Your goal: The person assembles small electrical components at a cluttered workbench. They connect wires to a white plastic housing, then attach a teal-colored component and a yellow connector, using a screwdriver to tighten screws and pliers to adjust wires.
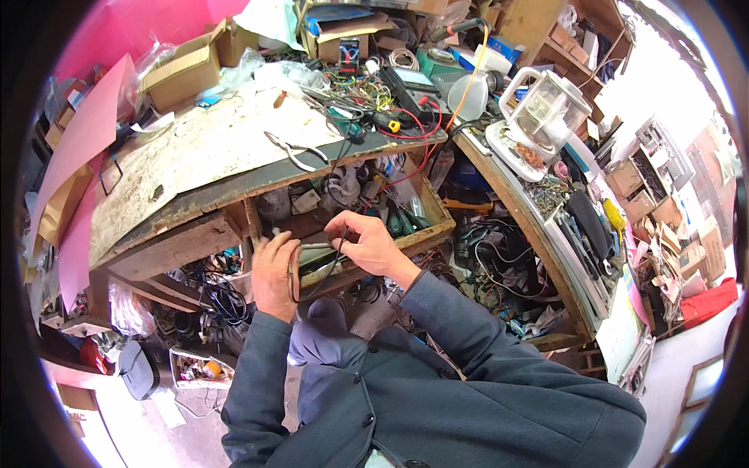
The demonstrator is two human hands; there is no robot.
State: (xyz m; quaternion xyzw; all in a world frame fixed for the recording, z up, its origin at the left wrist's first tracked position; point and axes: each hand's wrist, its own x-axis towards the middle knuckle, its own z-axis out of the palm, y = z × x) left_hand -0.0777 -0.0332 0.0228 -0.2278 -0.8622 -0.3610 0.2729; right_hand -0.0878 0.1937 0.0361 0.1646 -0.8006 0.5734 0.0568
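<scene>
Above the pulled-out wooden drawer [434,231], both my hands work close together on a thin black cord [334,269]. My right hand [374,246] is closed, thumb and fingers pinching the cord. The cord hangs in a loop from there to my left hand [275,274], whose fingers curl closed around its other part. A small whitish tip shows by the left fingertips; what it belongs to I cannot make out. A pale grey rod-like piece [316,246] appears between the hands. Inside the drawer lie green-handled tools [402,223] and assorted parts.
Pliers [296,150] lie open on the worn benchtop [226,148] above the drawer. Behind are a multimeter [413,84] with red leads and tangled wires. A clear blender-like jug [550,109] stands at right. Below hang black cables [226,292]; a scrap-filled box [201,368] sits on the floor.
</scene>
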